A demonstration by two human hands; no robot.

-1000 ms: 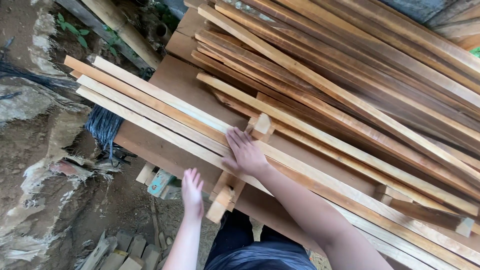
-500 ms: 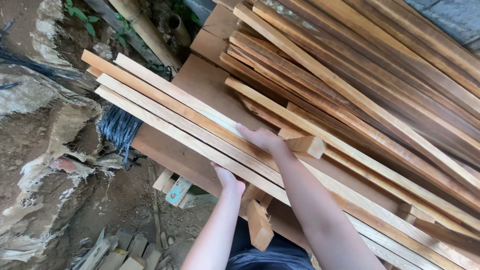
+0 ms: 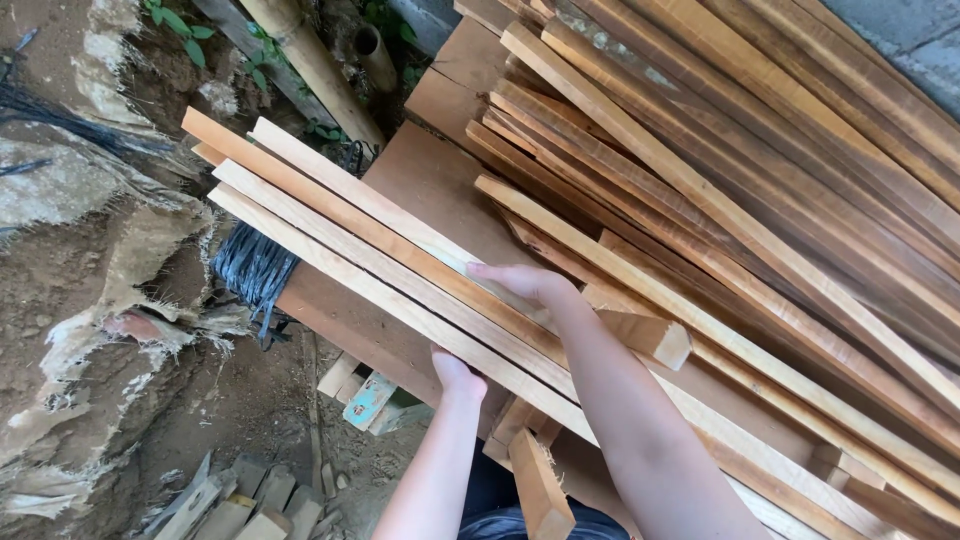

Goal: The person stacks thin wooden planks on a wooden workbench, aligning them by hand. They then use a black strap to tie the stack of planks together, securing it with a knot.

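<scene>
The person's right hand [image 3: 525, 285] lies flat, fingers stretched out and close together, on top of a bundle of pale wooden slats [image 3: 350, 250]. The left hand [image 3: 455, 375] meets the same bundle from below at its near edge; only the back of the hand shows, so whether its fingers curl under the wood cannot be told. Neither hand pinches anything.

The bundle counts about five long slats, lying side by side and slanting from upper left to lower right. Their cut ends at the upper left are squared and slightly staggered. The wood is light tan to orange, clean and straight-grained. They rest on a flat brown board [image 3: 430, 185], overhanging its left edge.

Just right of the right forearm a short wooden block [image 3: 640, 335] sits among the slats. Another short offcut [image 3: 540, 490] points toward the viewer below the bundle, between the two arms. To the right, a far larger stack of darker slats [image 3: 760, 180], too many to count, crowds against the bundle and covers the rest of the board.

Under the board's left edge hangs a coil of dark cord [image 3: 250, 270]. Beyond it lie bare earth and torn sacking [image 3: 110, 310], with a pale round pole [image 3: 310, 65] at the top and small wood scraps [image 3: 235, 505] on the ground.
</scene>
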